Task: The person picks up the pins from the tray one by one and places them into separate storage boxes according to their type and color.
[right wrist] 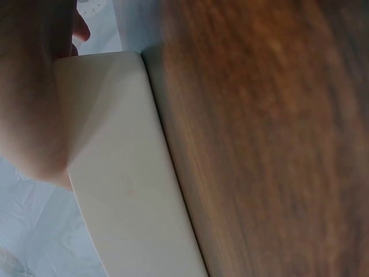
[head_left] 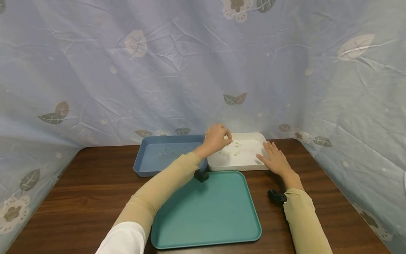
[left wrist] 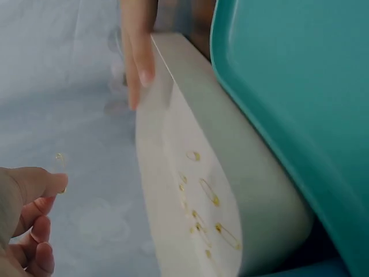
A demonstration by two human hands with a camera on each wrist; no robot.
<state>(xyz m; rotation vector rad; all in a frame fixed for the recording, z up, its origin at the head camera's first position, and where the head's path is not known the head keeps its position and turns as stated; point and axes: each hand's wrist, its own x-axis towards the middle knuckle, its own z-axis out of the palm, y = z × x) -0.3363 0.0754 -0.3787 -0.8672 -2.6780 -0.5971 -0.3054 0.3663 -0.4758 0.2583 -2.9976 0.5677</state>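
Thumb and forefinger of my left hand (head_left: 217, 138) pinch a small gold safety pin (left wrist: 60, 158), raised over the white tray (head_left: 253, 162). Several more gold safety pins (left wrist: 209, 191) lie scattered on that tray's floor. My right hand (head_left: 275, 158) rests at the tray's right edge, its fingers straight along the rim. From the right wrist view, the hand overlaps the upper edge of the tray's white outer wall (right wrist: 127, 167).
A blue tray (head_left: 152, 162) with several small silver pins (head_left: 162, 153) stands left of the white one. In front lies a green tray (head_left: 209, 211) on the dark wooden table (head_left: 79, 197). Patterned cloth (head_left: 177, 70) hangs behind and at the sides.
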